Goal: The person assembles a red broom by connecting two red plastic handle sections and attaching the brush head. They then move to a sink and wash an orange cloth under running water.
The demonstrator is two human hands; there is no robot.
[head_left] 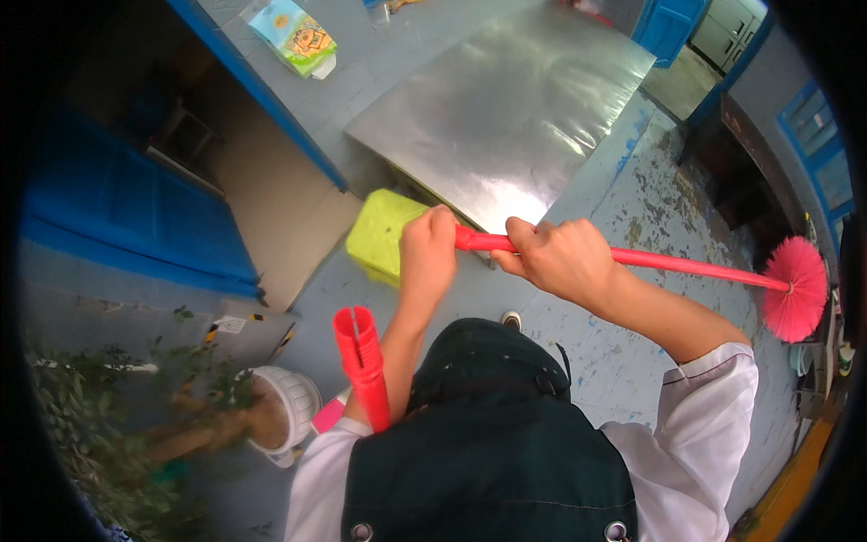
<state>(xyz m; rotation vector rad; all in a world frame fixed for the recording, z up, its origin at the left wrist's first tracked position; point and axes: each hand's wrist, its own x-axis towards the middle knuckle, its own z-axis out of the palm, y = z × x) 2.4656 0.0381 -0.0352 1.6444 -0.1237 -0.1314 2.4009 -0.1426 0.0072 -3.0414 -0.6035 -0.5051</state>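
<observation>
A potted plant point(135, 425) in a ribbed white pot stood far left, a red plastic handle point(363, 366) beside it. The left hand point(427, 248) and right hand point(564, 260) clenched a smooth red broomstick point(686, 265) over the lime stool point(384, 235), its fluffy pink brush point(797, 287) rightmost, below the shiny steel table point(515, 108).

I see bare floor point(623, 361) open rightward | steel table point(506, 108) and green stool point(384, 235) block ahead | potted plant point(226, 415) crowds left.
</observation>
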